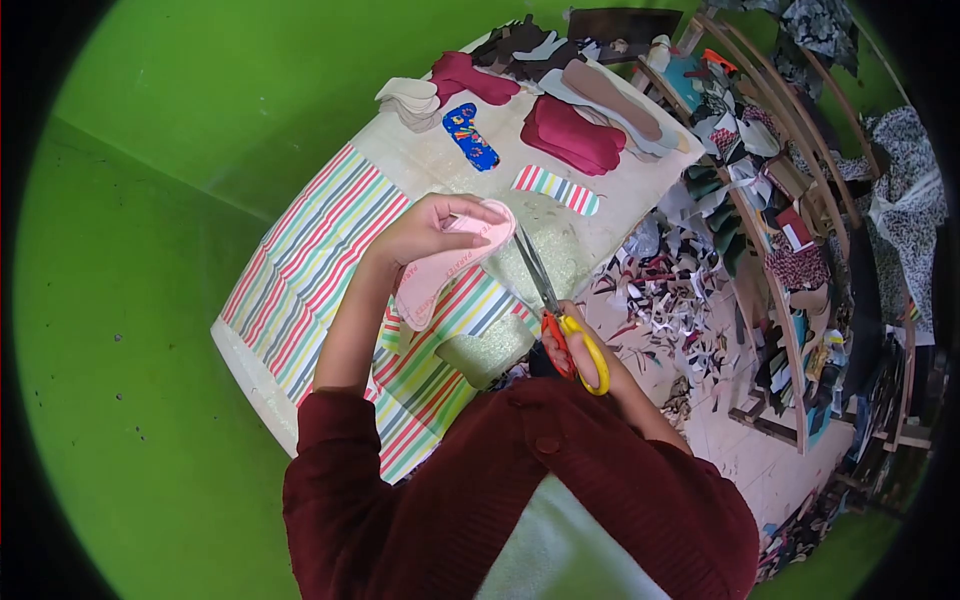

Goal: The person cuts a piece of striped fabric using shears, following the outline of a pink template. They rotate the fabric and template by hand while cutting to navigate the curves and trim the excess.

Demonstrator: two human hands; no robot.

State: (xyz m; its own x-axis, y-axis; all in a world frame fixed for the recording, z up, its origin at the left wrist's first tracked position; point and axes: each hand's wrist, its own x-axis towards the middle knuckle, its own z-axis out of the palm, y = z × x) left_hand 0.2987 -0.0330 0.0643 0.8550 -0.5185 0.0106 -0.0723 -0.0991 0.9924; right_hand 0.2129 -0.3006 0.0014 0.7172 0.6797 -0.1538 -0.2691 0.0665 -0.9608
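My left hand pinches a pink sole-shaped piece printed with red lettering, thumb on its face. In my right hand are scissors with yellow and orange handles, fingers through the loops. Their blades point up and away from me, tips right by the rounded upper end of the pink piece. Beneath my hands lies striped fabric in red, green, yellow and grey. A cut striped piece and a blue patterned sole-shaped piece lie farther back on the table.
Stacks of maroon pieces, cream pieces and brown-topped pieces stand along the table's far side. Scraps litter the floor to the right, beside a wooden rack crammed with material. A green wall rises at left.
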